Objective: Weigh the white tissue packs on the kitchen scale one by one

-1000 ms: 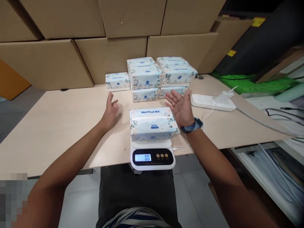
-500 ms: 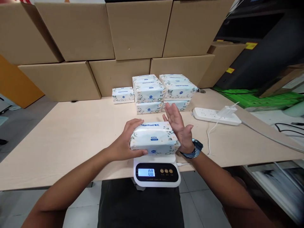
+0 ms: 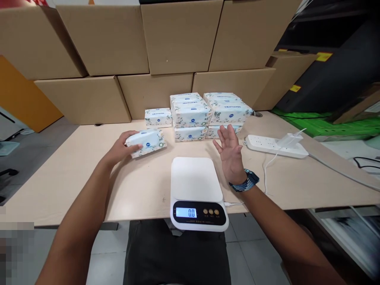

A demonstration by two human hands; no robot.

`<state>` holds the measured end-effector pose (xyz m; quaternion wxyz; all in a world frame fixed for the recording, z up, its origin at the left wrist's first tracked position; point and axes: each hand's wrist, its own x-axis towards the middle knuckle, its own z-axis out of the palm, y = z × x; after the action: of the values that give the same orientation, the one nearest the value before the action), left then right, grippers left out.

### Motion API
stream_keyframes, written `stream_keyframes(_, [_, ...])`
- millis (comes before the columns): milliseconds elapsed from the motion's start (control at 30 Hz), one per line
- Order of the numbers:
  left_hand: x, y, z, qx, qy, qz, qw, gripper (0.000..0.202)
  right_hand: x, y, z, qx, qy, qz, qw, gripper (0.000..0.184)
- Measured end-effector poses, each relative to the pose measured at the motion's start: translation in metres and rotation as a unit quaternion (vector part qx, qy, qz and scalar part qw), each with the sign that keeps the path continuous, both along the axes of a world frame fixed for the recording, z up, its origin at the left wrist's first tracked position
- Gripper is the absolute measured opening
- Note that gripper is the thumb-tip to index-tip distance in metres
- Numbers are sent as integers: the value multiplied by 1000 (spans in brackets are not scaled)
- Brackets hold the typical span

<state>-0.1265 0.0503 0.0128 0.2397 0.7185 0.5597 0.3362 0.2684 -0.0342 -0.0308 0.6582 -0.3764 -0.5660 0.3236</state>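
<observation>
My left hand [image 3: 123,148] grips the left end of a white, flower-printed tissue pack [image 3: 148,141], thumb in front, over the left part of the table. Whether the pack touches the tabletop I cannot tell. My right hand [image 3: 230,158] is raised with fingers apart and palm showing, holding nothing, just right of the scale. The white kitchen scale [image 3: 194,178] sits at the table's front edge with a bare platform; its lit display [image 3: 186,212] reads 0.0. Behind it stand two stacks of matching tissue packs [image 3: 191,114], with a single tissue pack [image 3: 158,117] to their left.
Cardboard boxes [image 3: 175,35] form a wall along the back of the wooden table [image 3: 74,170]. At the right lies a white power strip [image 3: 264,145] with a plugged-in charger and trailing cable. A green crate [image 3: 323,126] stands beyond it.
The tissue pack has left the scale, carried leftward and back by my left hand. My right hand has come away from it and stays open near the scale. The display still reads 0.0.
</observation>
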Motion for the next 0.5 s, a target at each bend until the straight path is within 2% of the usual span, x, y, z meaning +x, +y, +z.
stream_keyframes(67, [5,8,-14,28,70,2,997,88,1,1,0,3,2,-8,1000,82])
stream_keyframes(133, [10,12,-21,72,121,0,990,84,2,1,0,4,10,-16,1000,79])
stream_keyframes(200, [13,12,-22,100,145,0,984,74,5,3,0,0,19,-21,1000,78])
stream_keyframes(300, [15,8,-17,104,182,11,978,63,7,5,1,-12,23,-28,999,81])
stream_keyframes(400, [19,4,-14,98,184,28,978,63,8,5,2,-10,20,-34,999,82])
stream_keyframes(500, [26,5,-16,103,156,16,982,62,6,5,1,1,12,-38,999,78])
